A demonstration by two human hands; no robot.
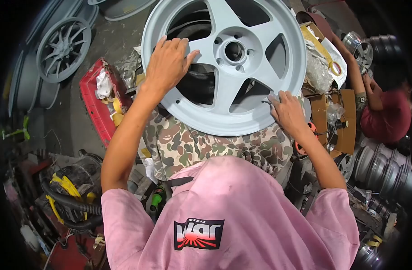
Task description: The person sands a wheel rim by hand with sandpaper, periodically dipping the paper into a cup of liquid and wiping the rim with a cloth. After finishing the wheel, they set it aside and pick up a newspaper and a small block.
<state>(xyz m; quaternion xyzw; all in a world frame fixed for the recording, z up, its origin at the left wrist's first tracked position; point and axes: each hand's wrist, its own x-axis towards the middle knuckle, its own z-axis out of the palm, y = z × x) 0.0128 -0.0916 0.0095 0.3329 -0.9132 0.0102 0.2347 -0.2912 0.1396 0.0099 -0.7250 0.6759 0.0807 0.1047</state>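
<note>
A pale grey five-spoke car wheel lies face up before me, over my camouflage-clad lap. My left hand grips its left side, fingers bent over the rim and thumb apart near a spoke. At the lower right, my right hand presses against the rim beside a spoke opening. Its fingers are bent together, their tips greyish; whatever they may pinch is too small to make out. Dark tyre-like rubber shows through the openings beneath the wheel.
On the left stand a grey multi-spoke wheel, a red bin with scraps and a black hose. To the right are a cardboard box, a yellow tape roll, stacked wheels and another person in a red shirt.
</note>
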